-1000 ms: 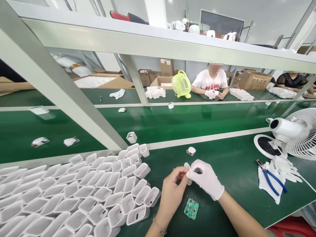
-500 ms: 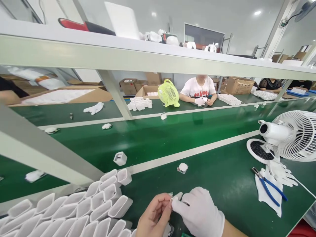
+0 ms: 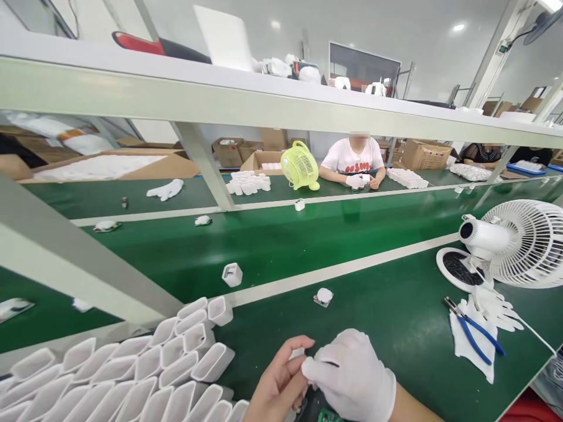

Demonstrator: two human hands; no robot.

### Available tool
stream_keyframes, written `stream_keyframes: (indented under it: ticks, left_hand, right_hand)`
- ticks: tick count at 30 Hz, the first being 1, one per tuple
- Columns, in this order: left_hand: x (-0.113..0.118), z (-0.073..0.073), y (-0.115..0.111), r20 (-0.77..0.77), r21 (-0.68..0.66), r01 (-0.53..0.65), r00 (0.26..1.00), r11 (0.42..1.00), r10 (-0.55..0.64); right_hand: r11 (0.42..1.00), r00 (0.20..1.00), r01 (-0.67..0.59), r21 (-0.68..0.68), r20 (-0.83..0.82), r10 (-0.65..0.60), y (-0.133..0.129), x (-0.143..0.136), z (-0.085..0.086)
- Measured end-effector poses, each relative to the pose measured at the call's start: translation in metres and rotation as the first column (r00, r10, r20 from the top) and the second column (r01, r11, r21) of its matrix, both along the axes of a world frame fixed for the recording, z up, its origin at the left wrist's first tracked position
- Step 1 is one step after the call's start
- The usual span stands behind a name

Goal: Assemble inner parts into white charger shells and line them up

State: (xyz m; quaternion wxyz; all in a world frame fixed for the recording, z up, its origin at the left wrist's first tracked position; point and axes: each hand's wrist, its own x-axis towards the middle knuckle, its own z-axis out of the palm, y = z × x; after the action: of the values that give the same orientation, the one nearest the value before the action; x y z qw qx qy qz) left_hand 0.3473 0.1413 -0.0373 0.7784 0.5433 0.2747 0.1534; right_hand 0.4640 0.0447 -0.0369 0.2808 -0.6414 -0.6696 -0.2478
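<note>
My bare left hand (image 3: 282, 381) is closed in a pinch, its forefinger arched over a small white part (image 3: 298, 353). Against its fingertips presses my right hand (image 3: 352, 372), in a white glove, with thumb and fingers closed; whatever is between them is hidden. Just below the hands, at the lower edge, a green circuit board (image 3: 329, 415) and a dark piece show in part. Beyond the hands lies a small board with a white pad (image 3: 324, 296). To the left, many white open-ended housings (image 3: 213, 361) stand packed in rows.
A green conveyor belt (image 3: 281, 240) carries a white housing (image 3: 232, 274) and small boards. On the right are a white fan (image 3: 523, 243), blue-handled pliers (image 3: 472, 334) and white gloves (image 3: 495, 308). A shelf beam (image 3: 264, 108) crosses overhead; a co-worker (image 3: 354, 161) sits opposite.
Pieces on the conveyor have shifted to the right. My left forefinger has risen and arched away from the pinch, while both hands stay together in nearly the same place.
</note>
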Motion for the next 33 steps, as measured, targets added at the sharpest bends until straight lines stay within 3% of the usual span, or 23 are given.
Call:
stream_keyframes:
  ticks: [4, 9, 14, 17, 23, 27, 29, 33]
  left_hand:
    - [0.001, 0.006, -0.002, 0.029, -0.002, 0.019, 0.999, 1.000, -0.018]
    - [0.006, -0.005, 0.004, 0.041, 0.088, 0.139, 0.989, 0.986, -0.143]
    - [0.007, -0.006, 0.010, 0.046, 0.164, 0.212, 0.974, 0.963, -0.223]
    - [0.003, 0.002, 0.010, 0.090, 0.321, 0.200, 0.967, 0.926, -0.240]
    - [0.001, 0.007, 0.009, 0.145, 0.640, 0.056, 0.971, 0.766, -0.192]
    - [0.005, 0.002, 0.008, 0.171, 0.752, -0.062, 0.980, 0.656, -0.103]
    - [0.006, -0.001, 0.008, 0.187, 0.754, -0.101, 0.980, 0.649, -0.064]
    - [0.008, -0.009, 0.010, 0.204, 0.644, -0.187, 0.977, 0.742, 0.070]
  right_hand:
    - [1.000, 1.000, 0.010, 0.028, 0.012, -0.010, -0.002, 0.001, -0.006]
    - [0.998, 0.986, -0.049, 0.033, -0.158, 0.053, -0.002, 0.002, -0.014]
    - [0.984, 0.882, -0.162, 0.067, -0.438, 0.175, -0.003, 0.000, -0.018]
    - [0.985, 0.789, -0.146, 0.092, -0.590, 0.172, -0.003, -0.001, -0.020]
    - [0.976, 0.566, -0.161, 0.148, -0.796, 0.214, 0.000, 0.000, -0.026]
    - [0.984, 0.441, -0.110, 0.141, -0.880, 0.175, 0.003, -0.002, -0.034]
    - [0.989, 0.371, -0.090, 0.116, -0.918, 0.142, 0.003, -0.004, -0.035]
    - [0.995, 0.286, -0.095, 0.022, -0.957, 0.049, -0.001, -0.006, -0.034]
